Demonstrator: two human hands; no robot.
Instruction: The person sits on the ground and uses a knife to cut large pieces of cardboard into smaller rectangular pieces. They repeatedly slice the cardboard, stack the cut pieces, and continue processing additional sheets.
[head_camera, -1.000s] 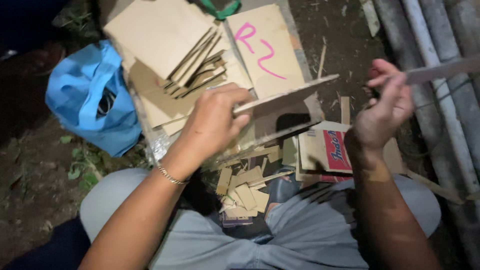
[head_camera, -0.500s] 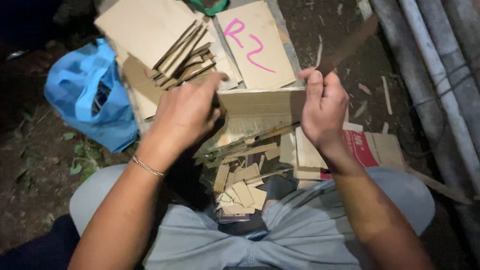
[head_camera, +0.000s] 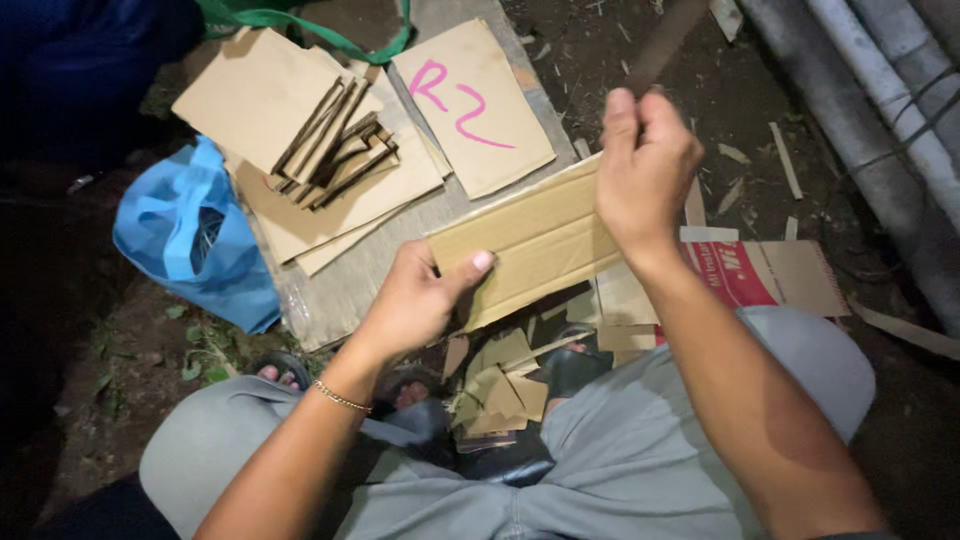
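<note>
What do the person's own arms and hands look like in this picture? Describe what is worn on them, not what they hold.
Both arms are bare to above the elbow, with no sleeves in view and no gloves. The left hand has a thin gold-coloured chain bracelet around its wrist. The right hand shows no ring, watch or band on the side that is visible.

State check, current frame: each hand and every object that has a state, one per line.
Left hand: gripping the left end of the cardboard strip, thumb on top.
Right hand: closed on a thin dark blade, over the strip's right end.
Cardboard strip: held off the ground, flat, creased.
Cardboard stack: piled, fanned.
Blue bag: open, crumpled.
Scraps: loose between feet.
</note>
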